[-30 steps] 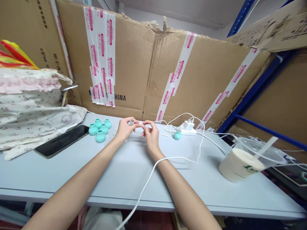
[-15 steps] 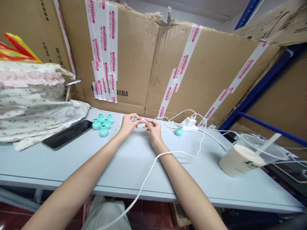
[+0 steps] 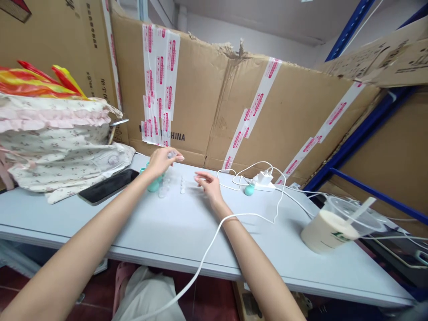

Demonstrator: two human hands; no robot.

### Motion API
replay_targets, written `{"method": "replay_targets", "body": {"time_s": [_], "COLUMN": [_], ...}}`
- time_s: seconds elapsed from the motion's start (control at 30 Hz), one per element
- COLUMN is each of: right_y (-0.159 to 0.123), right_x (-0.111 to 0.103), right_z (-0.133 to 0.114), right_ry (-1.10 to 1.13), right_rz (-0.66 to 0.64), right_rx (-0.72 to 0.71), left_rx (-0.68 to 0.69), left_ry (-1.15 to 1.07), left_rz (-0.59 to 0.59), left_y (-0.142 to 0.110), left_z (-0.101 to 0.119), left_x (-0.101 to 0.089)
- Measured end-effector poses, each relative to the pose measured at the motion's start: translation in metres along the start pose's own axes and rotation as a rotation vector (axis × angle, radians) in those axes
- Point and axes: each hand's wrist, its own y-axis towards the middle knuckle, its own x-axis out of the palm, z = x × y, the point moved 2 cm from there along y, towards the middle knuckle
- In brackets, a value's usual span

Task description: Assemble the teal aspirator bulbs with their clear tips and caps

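Observation:
My left hand (image 3: 162, 161) is raised over the back of the table, its fingers pinched on a small clear piece (image 3: 171, 154), too blurred to name more exactly. Beneath its wrist, partly hidden, stand several teal bulb-shaped pieces (image 3: 153, 186). Beside them are clear, cup-like pieces (image 3: 163, 191), and to their right runs a short row of small clear parts (image 3: 182, 185). My right hand (image 3: 209, 185) hovers right of that row, fingers apart and holding nothing. Another teal bulb with a clear top (image 3: 249, 190) sits farther right by the power strip.
A white cable (image 3: 217, 229) crosses over my right forearm. The power strip (image 3: 265, 186) with a charger lies at the back. On the right stands a drink cup with a straw (image 3: 329, 229); on the left are a phone (image 3: 109, 187) and a floral bag (image 3: 63, 147). Cardboard (image 3: 197, 98) walls the back.
My hands have parted from where they met in the middle. The left moved left with the clear piece, above the teal bulbs; the right let go and opened. The view has shifted slightly.

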Motion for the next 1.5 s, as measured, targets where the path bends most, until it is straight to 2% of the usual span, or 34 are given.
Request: {"method": "replay_targets", "body": {"time_s": [0.07, 0.13, 0.27, 0.3, 0.4, 0.57, 0.73, 0.87, 0.97, 1.13, 1.2, 1.3, 1.33, 1.5], "right_y": [-0.001, -0.003, -0.003, -0.002, 0.005, 0.014, 0.017, 0.021, 0.022, 0.021, 0.019, 0.013, 0.01, -0.001], "right_x": [0.014, 0.026, 0.042, 0.045, 0.053, 0.073, 0.085, 0.085, 0.083, 0.068, 0.064, 0.064, 0.064, 0.066], "right_z": [0.0, -0.001, -0.004, -0.005, -0.008, -0.007, -0.002, 0.005, 0.005, -0.014, -0.022, -0.028, -0.028, -0.028], "right_ry": [-0.189, -0.434, -0.872, -0.955, -1.123, -1.238, -1.407, -1.396, -1.311, -1.021, -0.875, -0.68, -0.657, -0.694], "right_rz": [-0.071, -0.129, -0.208, -0.212, -0.186, -0.096, -0.092, -0.101, -0.087, 0.087, 0.021, -0.248, -0.286, -0.152], "right_rx": [-0.105, -0.224, -0.388, -0.398, -0.379, -0.325, -0.272, -0.21, -0.223, -0.249, -0.26, -0.275, -0.289, -0.364], "left_rx": [-0.039, -0.076, -0.167, -0.166, -0.165, -0.186, -0.186, -0.177, -0.167, -0.176, -0.168, -0.137, -0.119, -0.042], "left_ry": [-0.009, -0.068, -0.156, -0.152, -0.169, -0.123, -0.076, -0.128, -0.191, -0.241, -0.232, -0.21, -0.202, -0.172], "left_rz": [0.053, 0.081, 0.071, 0.043, 0.076, 0.066, 0.042, -0.018, -0.053, -0.105, -0.12, -0.145, -0.158, -0.226], "left_y": [0.004, 0.001, -0.015, -0.018, -0.026, -0.027, -0.028, -0.028, -0.028, -0.029, -0.03, -0.032, -0.032, -0.035], "left_z": [-0.019, -0.035, -0.05, -0.05, -0.049, -0.056, -0.062, -0.061, -0.058, -0.053, -0.051, -0.047, -0.045, -0.036], "left_x": [-0.02, -0.03, -0.027, -0.025, -0.024, -0.027, -0.023, -0.021, -0.02, -0.018, -0.017, -0.013, -0.012, -0.009]}}
